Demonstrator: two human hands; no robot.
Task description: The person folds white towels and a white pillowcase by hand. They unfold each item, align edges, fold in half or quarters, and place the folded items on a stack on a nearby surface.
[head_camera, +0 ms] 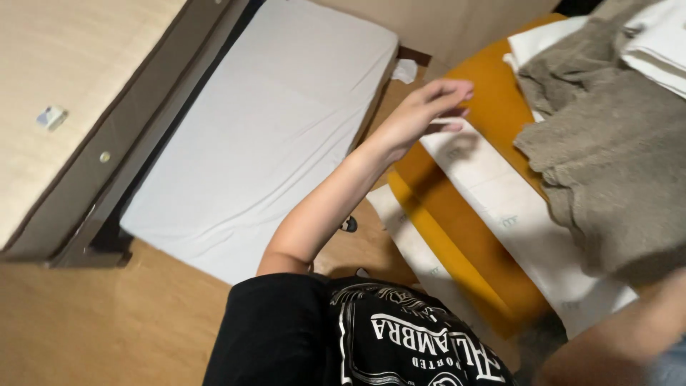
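Note:
My left hand [429, 107] reaches out from my bare forearm, fingers stretched and slightly apart, holding nothing. It hovers just above the near end of a white patterned cloth strip [514, 214], where its shadow falls. The strip lies over an orange cushion [493, 93]. A grey-brown towel [614, 164] is heaped to the right of the hand. Only my right forearm [607, 350] shows, blurred, at the bottom right; its hand is out of frame. My black printed shirt [343, 336] fills the bottom centre.
A white mattress [264, 129] lies on the wooden floor [107, 322] to the left. A light wooden furniture panel with a dark frame [64, 86] borders it. Folded white cloths [657, 43] sit at the top right. A crumpled white scrap [405, 70] lies by the mattress corner.

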